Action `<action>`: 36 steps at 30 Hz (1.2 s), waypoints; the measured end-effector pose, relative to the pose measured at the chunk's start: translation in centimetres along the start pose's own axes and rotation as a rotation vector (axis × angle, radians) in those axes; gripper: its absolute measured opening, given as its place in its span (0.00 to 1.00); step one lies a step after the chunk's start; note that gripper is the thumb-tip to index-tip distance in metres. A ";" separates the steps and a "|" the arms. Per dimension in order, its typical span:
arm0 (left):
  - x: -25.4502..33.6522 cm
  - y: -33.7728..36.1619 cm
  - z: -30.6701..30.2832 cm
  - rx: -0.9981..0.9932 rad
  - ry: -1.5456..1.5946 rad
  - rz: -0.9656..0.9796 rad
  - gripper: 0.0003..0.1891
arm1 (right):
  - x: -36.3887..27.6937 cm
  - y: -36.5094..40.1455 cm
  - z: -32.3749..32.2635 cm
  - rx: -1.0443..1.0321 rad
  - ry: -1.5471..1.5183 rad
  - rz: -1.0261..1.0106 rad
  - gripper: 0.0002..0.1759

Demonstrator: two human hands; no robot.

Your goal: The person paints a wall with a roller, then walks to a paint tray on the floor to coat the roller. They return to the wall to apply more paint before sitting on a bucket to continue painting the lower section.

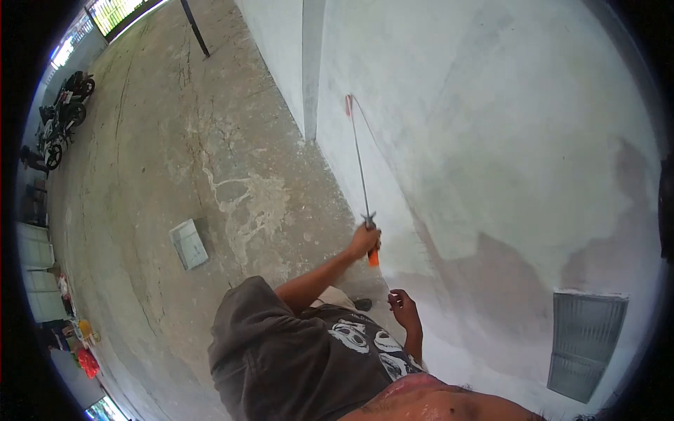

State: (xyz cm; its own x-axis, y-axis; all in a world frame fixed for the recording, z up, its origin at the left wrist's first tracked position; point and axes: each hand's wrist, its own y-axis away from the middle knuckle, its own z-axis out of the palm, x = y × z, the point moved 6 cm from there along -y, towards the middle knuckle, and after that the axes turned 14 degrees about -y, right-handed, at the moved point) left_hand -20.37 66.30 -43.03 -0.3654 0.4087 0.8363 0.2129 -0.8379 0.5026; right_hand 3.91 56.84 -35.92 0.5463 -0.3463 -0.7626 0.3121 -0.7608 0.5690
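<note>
My left hand (365,241) is wrapped around the orange handle (373,258) of a paint roller. Its long thin rod (360,163) runs up along the white wall (477,126), and the pinkish roller end (349,105) lies against or very close to that wall. A thin shadow of the tool falls on the wall beside it. Lower down, my right hand (404,309) hangs near the wall with its fingers loosely bent and apart. I see nothing in it.
A paint tray (188,244) rests on the stained concrete floor (154,168) to my left. A louvred vent (586,344) is set in the wall at lower right. Motorcycles (67,116) stand far left, near a red bag (88,363). A dark post (195,28) rises at the top.
</note>
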 end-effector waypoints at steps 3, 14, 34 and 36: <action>4.1 -7.3 -5.0 0.025 -0.096 0.145 0.06 | 0.4 -0.4 0.0 -0.005 0.027 -0.002 0.17; 6.4 -5.7 -4.0 0.113 0.146 -0.017 0.11 | 0.0 -0.6 -0.6 0.014 0.042 -0.044 0.20; 9.1 -15.6 -11.5 0.089 0.086 0.084 0.32 | 3.4 0.9 -0.7 0.024 0.005 0.111 0.23; 5.8 -11.9 -8.8 0.088 0.056 0.090 0.30 | 3.9 0.4 -0.5 0.000 0.009 0.097 0.24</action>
State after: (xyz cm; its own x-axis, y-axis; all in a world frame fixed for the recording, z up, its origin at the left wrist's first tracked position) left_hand -33.04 75.46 -46.12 -0.3903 0.3106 0.8667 0.3250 -0.8343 0.4454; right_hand 6.52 55.44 -38.47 0.5811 -0.4133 -0.7011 0.2575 -0.7238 0.6402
